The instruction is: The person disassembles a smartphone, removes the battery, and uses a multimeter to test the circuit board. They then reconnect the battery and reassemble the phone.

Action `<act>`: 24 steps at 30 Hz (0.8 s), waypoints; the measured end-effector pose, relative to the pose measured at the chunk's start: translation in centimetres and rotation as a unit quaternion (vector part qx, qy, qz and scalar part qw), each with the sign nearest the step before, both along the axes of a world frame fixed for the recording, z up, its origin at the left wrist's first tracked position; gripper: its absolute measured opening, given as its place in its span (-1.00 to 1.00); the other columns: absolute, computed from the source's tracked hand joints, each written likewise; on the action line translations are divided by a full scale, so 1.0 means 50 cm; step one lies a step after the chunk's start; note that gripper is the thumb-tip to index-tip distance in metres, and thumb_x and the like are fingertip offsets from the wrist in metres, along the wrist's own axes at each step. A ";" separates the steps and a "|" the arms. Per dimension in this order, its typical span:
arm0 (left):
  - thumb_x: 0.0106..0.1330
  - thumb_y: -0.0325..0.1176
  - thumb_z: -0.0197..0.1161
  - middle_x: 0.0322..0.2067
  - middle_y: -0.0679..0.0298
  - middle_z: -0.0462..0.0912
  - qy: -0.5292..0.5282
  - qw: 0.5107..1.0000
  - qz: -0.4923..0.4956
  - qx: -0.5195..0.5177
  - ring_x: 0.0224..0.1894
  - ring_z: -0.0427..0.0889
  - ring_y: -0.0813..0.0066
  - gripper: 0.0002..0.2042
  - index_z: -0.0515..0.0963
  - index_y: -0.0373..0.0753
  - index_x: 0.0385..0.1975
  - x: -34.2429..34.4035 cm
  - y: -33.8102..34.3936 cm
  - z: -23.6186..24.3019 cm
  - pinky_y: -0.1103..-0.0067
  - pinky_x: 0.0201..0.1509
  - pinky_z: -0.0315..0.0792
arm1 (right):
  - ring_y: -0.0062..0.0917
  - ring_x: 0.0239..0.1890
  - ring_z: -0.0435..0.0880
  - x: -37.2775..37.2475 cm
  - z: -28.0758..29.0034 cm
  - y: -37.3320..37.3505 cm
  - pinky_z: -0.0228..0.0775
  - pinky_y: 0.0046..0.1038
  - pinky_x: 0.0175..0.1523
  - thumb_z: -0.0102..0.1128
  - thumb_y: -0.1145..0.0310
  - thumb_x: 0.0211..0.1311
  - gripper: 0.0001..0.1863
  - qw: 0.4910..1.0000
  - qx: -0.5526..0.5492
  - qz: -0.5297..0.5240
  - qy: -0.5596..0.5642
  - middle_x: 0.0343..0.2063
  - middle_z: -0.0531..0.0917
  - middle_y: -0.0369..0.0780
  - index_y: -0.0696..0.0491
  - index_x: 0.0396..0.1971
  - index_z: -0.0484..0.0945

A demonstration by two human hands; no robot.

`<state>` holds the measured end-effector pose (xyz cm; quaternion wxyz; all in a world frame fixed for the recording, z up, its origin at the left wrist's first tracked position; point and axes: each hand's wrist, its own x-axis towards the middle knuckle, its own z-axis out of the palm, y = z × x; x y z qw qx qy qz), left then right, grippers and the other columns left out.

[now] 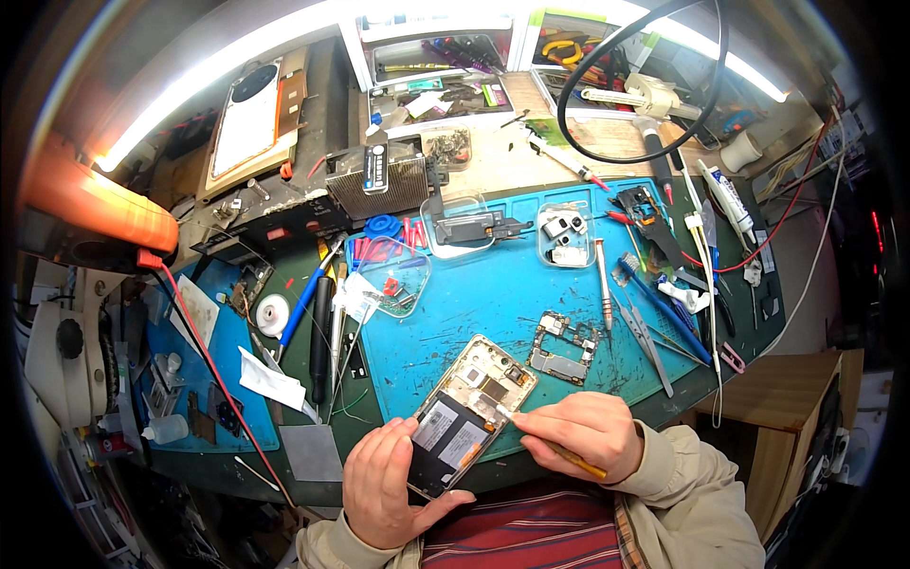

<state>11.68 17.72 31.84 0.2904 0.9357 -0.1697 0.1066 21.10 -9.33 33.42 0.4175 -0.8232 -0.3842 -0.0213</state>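
Free mat (460, 299) between phone (464, 429), circuit board (561, 349), tub (411, 296)

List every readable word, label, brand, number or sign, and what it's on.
I don't copy print; here is where it stands.
Battery label in the opened phone: grey-white, fine print too small to read.
Sticker on the finned metal block: dark and light, not transcribed.
White tube at right: dark markings, too blurred to read.

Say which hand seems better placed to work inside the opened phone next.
Likely the right hand: it holds a slim tool, tip over the phone; the left hand holds its near end.
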 end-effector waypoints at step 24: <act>0.07 0.05 0.60 0.19 -0.05 0.52 -0.007 1.000 -0.006 -0.001 0.14 0.58 -0.05 0.04 0.15 -0.37 0.43 0.003 -0.001 0.000 0.14 0.24 0.43 | -0.43 -0.42 0.74 0.007 0.006 0.001 0.54 -0.45 -0.37 0.51 0.52 0.05 -0.64 1.000 0.005 0.001 0.023 -0.26 0.80 -0.20 0.13 -0.09 0.71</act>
